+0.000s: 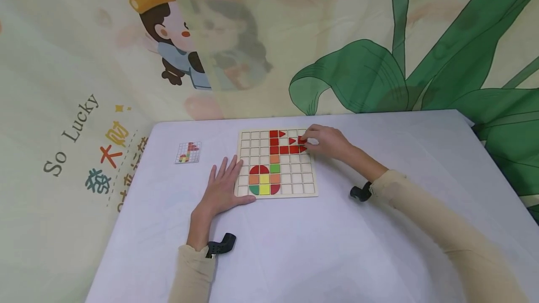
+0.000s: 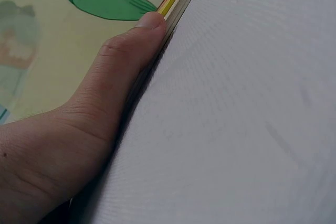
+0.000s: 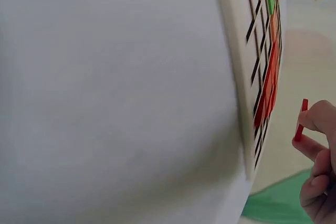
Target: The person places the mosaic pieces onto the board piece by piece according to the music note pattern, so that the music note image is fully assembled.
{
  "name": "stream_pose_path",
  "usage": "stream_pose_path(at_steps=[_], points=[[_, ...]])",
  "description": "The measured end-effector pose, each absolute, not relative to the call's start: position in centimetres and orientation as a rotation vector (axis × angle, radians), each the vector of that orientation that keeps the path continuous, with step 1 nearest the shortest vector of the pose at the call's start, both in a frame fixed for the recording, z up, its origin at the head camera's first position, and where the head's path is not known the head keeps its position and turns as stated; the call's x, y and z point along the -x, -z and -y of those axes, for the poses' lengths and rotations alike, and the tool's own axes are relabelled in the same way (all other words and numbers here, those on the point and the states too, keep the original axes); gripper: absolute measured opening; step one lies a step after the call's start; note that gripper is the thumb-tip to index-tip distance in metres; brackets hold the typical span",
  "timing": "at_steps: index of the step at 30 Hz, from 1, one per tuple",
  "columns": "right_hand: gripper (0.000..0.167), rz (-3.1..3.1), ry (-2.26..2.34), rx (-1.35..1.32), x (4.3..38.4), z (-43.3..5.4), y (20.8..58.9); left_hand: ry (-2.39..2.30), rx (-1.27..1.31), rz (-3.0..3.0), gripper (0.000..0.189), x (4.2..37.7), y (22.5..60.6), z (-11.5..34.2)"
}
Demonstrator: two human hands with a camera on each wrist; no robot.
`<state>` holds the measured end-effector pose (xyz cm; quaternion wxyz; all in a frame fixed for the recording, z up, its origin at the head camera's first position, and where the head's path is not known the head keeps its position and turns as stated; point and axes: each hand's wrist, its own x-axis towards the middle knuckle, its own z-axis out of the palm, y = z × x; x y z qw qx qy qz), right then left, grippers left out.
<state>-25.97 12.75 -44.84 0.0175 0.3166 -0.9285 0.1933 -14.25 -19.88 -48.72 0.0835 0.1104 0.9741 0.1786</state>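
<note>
A square pale wooden grid board point(image 1: 296, 177) lies on the table, with flat coloured pieces set in some of its cells. Red squares and triangles fill part of the upper half; an orange square point(image 1: 274, 159) and a green square point(image 1: 275, 168) sit below them. Lower left is a block of red, orange, yellow and green pieces with rounded corners. My left hand point(image 1: 222, 187) rests at the board's lower left corner, fingers spread, thumb along the near edge. Over the upper right cells, my right hand point(image 1: 330, 141) pinches a thin red piece point(image 3: 302, 121) between thumb and finger.
A small printed card point(image 1: 188, 152) with a coloured grid pattern lies left of the board. White cloth point(image 1: 278, 251) covers the table. Behind its far edge hangs a printed backdrop point(image 1: 261, 97) with plants and cartoon figures.
</note>
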Motion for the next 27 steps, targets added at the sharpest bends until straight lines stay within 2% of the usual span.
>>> stream_pose_path(at_steps=[5, 10, 19, 27], points=[[0.02, 2.957, -0.473, -1.13, 27.1, -9.5, 44.4, -0.516, -0.331, -2.904, 0.113, 14.4, 48.8, 19.7], [0.023, 3.045, -0.282, -1.166, 28.1, -7.7, 44.5, -0.502, -0.326, -2.891, 0.113, 14.4, 48.7, 19.5], [0.02, 3.035, -0.282, -1.24, 28.7, -6.8, 44.7, -0.53, -0.337, -2.919, 0.112, 14.3, 48.8, 19.7], [0.022, 3.087, -0.253, -1.2, 28.4, -6.3, 44.7, -0.501, -0.315, -2.901, 0.113, 14.4, 49.0, 20.0]])
